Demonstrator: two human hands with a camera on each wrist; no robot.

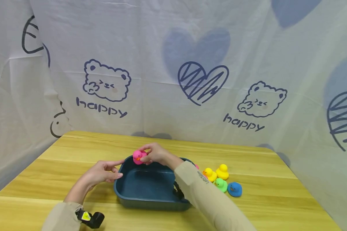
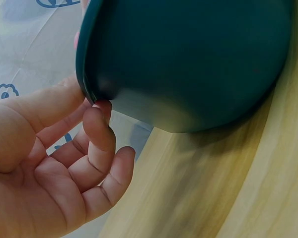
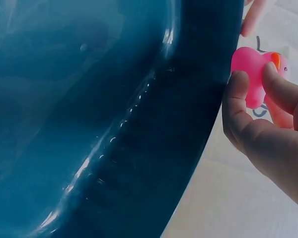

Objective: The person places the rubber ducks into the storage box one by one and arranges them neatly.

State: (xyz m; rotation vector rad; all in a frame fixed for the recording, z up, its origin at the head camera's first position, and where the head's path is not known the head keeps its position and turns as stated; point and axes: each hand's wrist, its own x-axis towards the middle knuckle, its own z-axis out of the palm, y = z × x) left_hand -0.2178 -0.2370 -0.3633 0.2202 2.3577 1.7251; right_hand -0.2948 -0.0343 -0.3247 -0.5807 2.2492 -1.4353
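While the left hand (image 1: 102, 172) pinches the basin (image 1: 151, 204), the right hand (image 1: 157, 154) holds a duck (image 1: 137, 157) between fingertips (image 3: 239, 83).

Two hands (image 1: 102, 173) (image 1: 156, 154), one basin (image 1: 153, 204), perhaps six ducks (image 1: 137, 158), one part-hidden

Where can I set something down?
The yellow wooden table is bare left of the left hand and right of the blue toy duck. Crowded: right of the dark teal oblong tub, where yellow ducks and a green duck cluster.
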